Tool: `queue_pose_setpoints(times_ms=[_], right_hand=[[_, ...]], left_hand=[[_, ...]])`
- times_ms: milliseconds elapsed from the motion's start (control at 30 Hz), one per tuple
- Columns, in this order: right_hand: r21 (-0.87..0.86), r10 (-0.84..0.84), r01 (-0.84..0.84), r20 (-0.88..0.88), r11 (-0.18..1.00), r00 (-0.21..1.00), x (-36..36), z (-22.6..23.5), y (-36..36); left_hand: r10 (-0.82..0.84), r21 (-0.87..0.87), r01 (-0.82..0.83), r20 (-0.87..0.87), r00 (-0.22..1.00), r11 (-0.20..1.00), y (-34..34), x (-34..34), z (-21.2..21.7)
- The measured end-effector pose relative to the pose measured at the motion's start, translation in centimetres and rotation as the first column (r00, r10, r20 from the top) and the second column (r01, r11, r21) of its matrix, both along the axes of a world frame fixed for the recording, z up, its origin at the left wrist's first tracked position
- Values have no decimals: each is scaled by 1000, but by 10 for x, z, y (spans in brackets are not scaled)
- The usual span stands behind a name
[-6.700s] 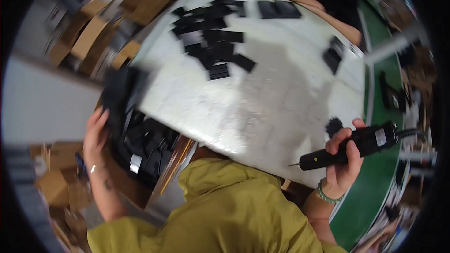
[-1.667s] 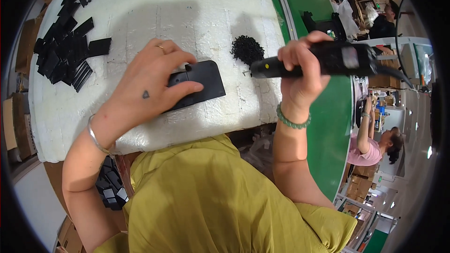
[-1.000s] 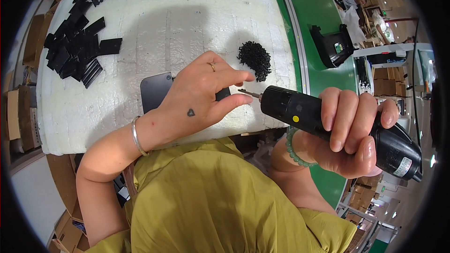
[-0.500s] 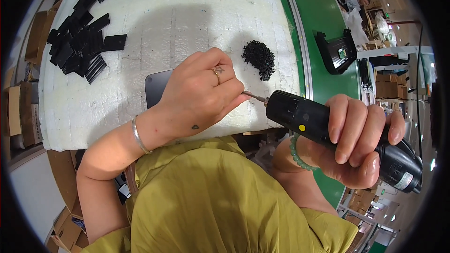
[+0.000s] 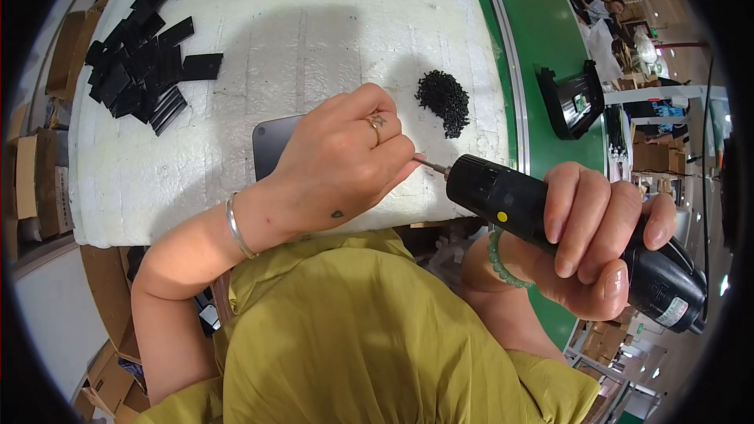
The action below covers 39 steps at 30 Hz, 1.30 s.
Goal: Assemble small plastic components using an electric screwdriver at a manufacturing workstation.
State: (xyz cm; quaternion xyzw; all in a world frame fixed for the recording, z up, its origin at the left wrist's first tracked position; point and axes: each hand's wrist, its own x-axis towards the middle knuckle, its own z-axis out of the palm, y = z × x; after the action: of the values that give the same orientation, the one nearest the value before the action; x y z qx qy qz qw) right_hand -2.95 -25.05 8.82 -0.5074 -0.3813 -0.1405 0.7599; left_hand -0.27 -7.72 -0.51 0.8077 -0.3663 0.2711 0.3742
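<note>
My right hand (image 5: 601,239) is wrapped round a black electric screwdriver (image 5: 499,196) with a yellow dot on its body. Its thin metal bit (image 5: 430,163) points left, and the tip meets the fingertips of my left hand (image 5: 345,149). Those fingers are closed in a pinch, hiding whatever is between them. Partly covered by the left hand, a flat dark grey plate with a rounded corner (image 5: 271,141) lies on the white padded table top (image 5: 259,39). Beyond the screwdriver's bit sits a heap of small black screws (image 5: 444,100).
Flat black pieces (image 5: 141,71) are piled at the table's far left. To the right, a black housing (image 5: 572,102) rests on a green surface (image 5: 542,31). Cardboard boxes (image 5: 38,177) stand along the left side. Another person (image 5: 609,9) is in the far right background.
The view has shifted slightly, so the table and its things appear a little further right. Both hands keep nearly the same pose, with the bit still at the left fingertips.
</note>
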Motion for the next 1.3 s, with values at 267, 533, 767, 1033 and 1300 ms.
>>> queue_pose_setpoints(times_ms=[267,533,767,1033,1300], right_hand=[[0,48,-48,77,999,996,-3,-4,12],[-226,-33,14,-78,974,996,3,-18,23],[-194,72,-115,-219,974,973,-2,-36,46],[-262,128,-179,-199,949,972,9,-47,55],[-386,171,-236,-197,891,965,12,-40,64]], left_hand=[[7,74,-7,0,1000,997,13,-12,-5],[78,21,-78,-522,849,997,64,10,-4],[258,381,-3,-621,740,924,65,-1,-17],[201,321,56,-711,674,946,60,7,-24],[208,305,35,-725,657,952,61,4,-25]])
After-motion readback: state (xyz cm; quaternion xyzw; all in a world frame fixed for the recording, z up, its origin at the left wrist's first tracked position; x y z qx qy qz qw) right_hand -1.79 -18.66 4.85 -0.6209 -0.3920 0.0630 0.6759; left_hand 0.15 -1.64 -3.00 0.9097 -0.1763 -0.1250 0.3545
